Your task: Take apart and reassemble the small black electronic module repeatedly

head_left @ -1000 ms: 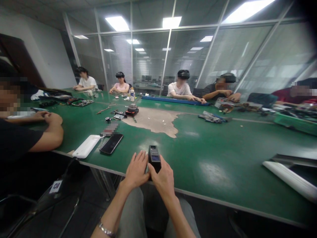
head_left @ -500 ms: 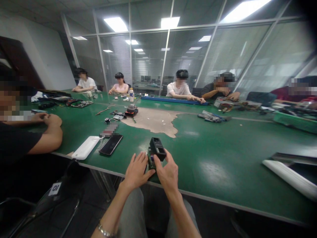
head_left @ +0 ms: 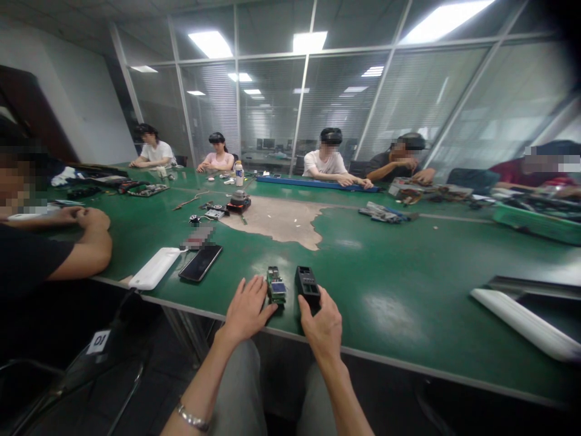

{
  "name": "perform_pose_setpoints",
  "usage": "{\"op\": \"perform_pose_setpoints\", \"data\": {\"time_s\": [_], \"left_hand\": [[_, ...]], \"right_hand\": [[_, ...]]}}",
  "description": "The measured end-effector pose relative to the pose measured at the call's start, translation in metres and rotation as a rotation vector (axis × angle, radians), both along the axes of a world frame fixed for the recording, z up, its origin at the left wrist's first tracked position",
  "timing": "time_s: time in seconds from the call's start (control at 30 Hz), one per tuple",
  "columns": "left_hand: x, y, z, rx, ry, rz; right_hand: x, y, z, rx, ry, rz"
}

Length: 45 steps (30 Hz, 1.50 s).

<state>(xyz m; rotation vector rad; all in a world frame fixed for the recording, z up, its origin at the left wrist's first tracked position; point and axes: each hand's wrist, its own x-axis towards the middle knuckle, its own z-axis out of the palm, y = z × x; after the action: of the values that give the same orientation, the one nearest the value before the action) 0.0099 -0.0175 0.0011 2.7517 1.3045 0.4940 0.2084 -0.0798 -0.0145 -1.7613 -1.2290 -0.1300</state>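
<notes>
My right hand (head_left: 322,318) grips a black plastic housing (head_left: 307,283) with cut-outs in its face, thumb on one side and fingers on the other. To its left a small green circuit board (head_left: 276,287) with a dark blue screen stands on the green table (head_left: 372,266). My left hand (head_left: 247,306) rests beside the board with its fingers stretched out and the thumb near the board's lower end. Whether those fingertips touch the board I cannot tell. A gap separates housing and board.
Left of my hands lie a black phone (head_left: 201,263) and a white power bank (head_left: 155,268). A white-edged frame (head_left: 521,324) lies at the right. Farther off are a bare brown patch (head_left: 281,221), gloves (head_left: 385,213), a green basket (head_left: 535,224) and several seated people.
My right hand has moved right with the black housing, away from the circuit board, which now shows in full. My left hand has barely moved.
</notes>
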Motion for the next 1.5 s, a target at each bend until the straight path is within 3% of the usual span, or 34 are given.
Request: {"op": "perform_pose_setpoints", "data": {"time_s": [0.3,0.7,1.07,1.3,1.5], "left_hand": [[0.002,-0.004,0.002,-0.007,0.011,0.007],[0.002,-0.01,0.01,-0.019,-0.001,0.036],[0.001,-0.007,0.005,-0.012,0.008,0.019],[0.0,-0.006,0.001,0.014,-0.026,0.007],[-0.001,-0.007,0.004,0.002,-0.024,0.008]], "right_hand": [[-0.004,-0.009,-0.004,-0.073,-0.102,-0.034],[-0.002,-0.011,-0.005,-0.087,-0.077,-0.043],[-0.005,-0.011,0.007,-0.125,-0.059,-0.062],[-0.017,-0.003,0.034,-0.077,0.169,0.039],[-0.049,0.012,0.058,-0.042,0.089,0.152]]}}
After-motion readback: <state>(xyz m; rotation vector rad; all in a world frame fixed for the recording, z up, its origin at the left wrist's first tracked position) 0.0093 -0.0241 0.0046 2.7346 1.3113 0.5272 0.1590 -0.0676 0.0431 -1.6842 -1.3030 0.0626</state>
